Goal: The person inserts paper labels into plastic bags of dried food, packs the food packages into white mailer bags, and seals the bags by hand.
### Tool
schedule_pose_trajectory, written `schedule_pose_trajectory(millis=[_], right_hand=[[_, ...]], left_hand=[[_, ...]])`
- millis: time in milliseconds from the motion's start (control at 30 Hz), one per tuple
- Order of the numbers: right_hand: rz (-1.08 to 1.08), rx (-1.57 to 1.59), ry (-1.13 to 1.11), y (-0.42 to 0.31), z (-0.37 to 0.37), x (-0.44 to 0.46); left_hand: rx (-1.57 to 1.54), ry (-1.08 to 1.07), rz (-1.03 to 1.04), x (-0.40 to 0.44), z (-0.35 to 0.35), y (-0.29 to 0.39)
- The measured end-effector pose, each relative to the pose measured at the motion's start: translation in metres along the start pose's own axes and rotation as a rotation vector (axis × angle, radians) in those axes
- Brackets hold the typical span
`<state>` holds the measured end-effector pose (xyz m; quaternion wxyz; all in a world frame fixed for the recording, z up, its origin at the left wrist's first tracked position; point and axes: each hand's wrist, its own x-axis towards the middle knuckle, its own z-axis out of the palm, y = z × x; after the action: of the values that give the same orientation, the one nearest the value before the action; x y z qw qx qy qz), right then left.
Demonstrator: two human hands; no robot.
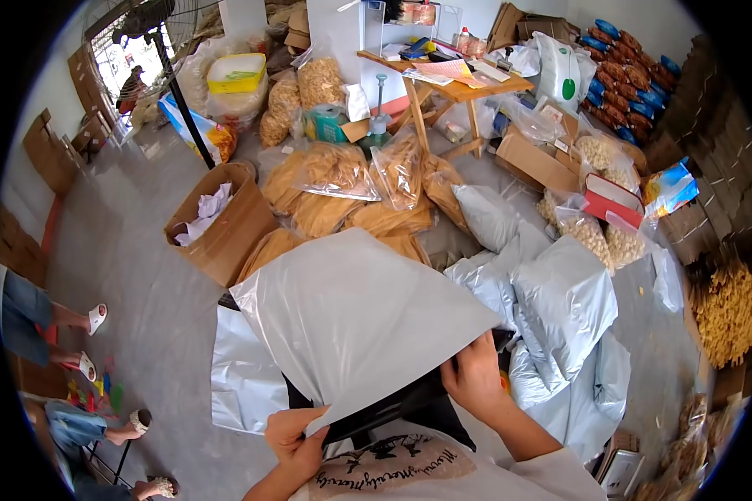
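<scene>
A large grey plastic mailing bag point(368, 309) spreads in front of me, its black inner side showing along the near edge. My left hand point(297, 438) is closed in a pinch on the bag's near left corner. At the right end of the same edge, my right hand point(480, 380) grips the bag, its fingertips partly hidden by the plastic. Another silvery mailing bag point(242, 376) lies flat under the left side. Several filled grey mailing bags point(560, 292) are heaped to the right of my right hand.
Clear bags of tan goods point(334, 179) lie ahead on the floor. A cardboard box point(226, 221) with white paper stands left of them. Behind is a wooden table point(468, 88) with papers. Two seated people's legs point(67, 321) show at left. Yellow sticks point(727, 313) stand at right.
</scene>
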<state>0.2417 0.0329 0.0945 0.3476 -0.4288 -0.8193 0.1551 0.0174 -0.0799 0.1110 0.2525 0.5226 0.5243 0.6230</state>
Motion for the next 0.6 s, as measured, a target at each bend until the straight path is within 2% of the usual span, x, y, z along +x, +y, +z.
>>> schedule_pose_trajectory(millis=[67, 100, 133, 233, 333, 367, 400, 467, 533, 600], right_hand=[[-0.049, -0.404, 0.078, -0.005, 0.002, 0.009], [-0.05, -0.284, -0.023, 0.006, 0.012, 0.004], [-0.062, -0.278, -0.021, 0.012, 0.017, 0.002], [0.105, 0.211, -0.201, 0.026, 0.029, 0.006], [0.046, 0.19, -0.212, 0.051, 0.041, 0.009], [0.149, 0.297, -0.24, 0.057, 0.039, 0.01], [0.146, 0.302, -0.251, 0.052, 0.032, 0.013], [0.064, 0.171, -0.295, 0.024, 0.001, 0.018], [-0.111, 0.029, -0.281, 0.007, -0.031, 0.019], [-0.268, 0.232, -0.09, 0.009, -0.056, 0.015]], left_hand=[[0.022, -0.015, 0.016, 0.001, 0.0, 0.002], [0.022, -0.063, -0.047, 0.003, 0.001, 0.005], [0.023, -0.113, -0.113, 0.003, 0.002, 0.007], [0.049, -0.087, -0.047, -0.002, -0.001, -0.002], [0.109, -0.104, -0.015, -0.001, -0.005, 0.003], [0.123, -0.116, -0.006, 0.001, -0.006, 0.007], [0.128, -0.107, -0.013, 0.004, -0.007, 0.013], [0.351, -0.077, 0.019, 0.01, -0.012, 0.026], [0.29, 0.092, -0.108, 0.009, -0.018, 0.025], [0.37, 0.111, -0.15, 0.02, -0.027, 0.035]])
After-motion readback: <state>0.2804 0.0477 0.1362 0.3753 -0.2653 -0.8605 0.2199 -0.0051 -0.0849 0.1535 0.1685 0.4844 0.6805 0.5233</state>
